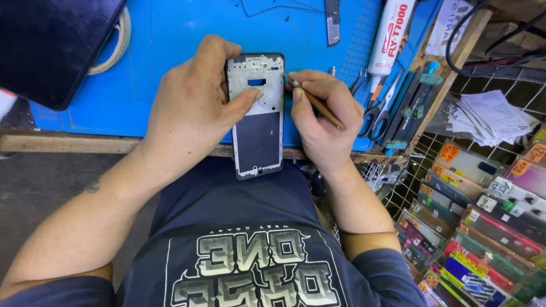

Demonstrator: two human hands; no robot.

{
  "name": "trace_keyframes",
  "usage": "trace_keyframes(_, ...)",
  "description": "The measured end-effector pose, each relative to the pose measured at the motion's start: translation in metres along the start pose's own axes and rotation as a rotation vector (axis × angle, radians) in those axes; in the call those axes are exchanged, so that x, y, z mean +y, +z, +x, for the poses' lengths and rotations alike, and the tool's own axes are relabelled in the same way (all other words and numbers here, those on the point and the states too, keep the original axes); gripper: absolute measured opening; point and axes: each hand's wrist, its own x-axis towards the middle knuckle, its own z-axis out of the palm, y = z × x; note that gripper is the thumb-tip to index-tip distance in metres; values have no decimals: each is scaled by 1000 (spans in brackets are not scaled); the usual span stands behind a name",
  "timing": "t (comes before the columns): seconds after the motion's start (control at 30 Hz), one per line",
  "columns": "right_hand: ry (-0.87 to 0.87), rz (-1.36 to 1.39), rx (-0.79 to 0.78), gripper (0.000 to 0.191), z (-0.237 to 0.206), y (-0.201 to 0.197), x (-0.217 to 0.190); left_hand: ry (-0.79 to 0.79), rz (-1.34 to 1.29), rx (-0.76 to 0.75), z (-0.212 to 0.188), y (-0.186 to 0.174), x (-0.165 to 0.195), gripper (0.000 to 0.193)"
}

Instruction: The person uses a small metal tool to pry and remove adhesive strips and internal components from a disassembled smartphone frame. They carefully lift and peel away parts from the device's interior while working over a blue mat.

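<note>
My left hand [190, 105] grips an opened phone frame [257, 128], thumb pressed on its pale inner plate, fingers wrapped behind the top left edge. The frame is upright over the edge of the blue work mat [170, 51], its lower half dark. My right hand [318, 116] holds a thin brown stick tool [324, 108] like a pen, its tip touching the frame's upper right edge.
A dark tablet [51, 45] lies at the top left beside a tape roll [116, 42]. A white glue tube [389, 37], scissors [375, 116], tweezers and a blade tool [333, 20] sit on the right. Wire racks of packaged phone cases [478, 227] and a paper stack [489, 116] fill the right.
</note>
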Motion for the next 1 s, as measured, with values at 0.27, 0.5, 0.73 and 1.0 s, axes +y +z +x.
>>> trace_keyframes(0.27, 46, 115, -20, 10, -7, -6, 3, 4, -6, 8, 0, 0, -1, 46)
trace_keyframes(0.5, 25, 79, 7, 14, -12, -14, 0, -8, -12, 1, -1, 1, -2, 46)
trace_keyframes(0.73, -194, -303, -168, 29, 2, -10, -11, 22, 16, 22, -2, 3, 0, 48)
trace_keyframes(1.0, -301, -323, -56, 26, -1, -12, -12, -5, 18, 14, -2, 3, 1, 48)
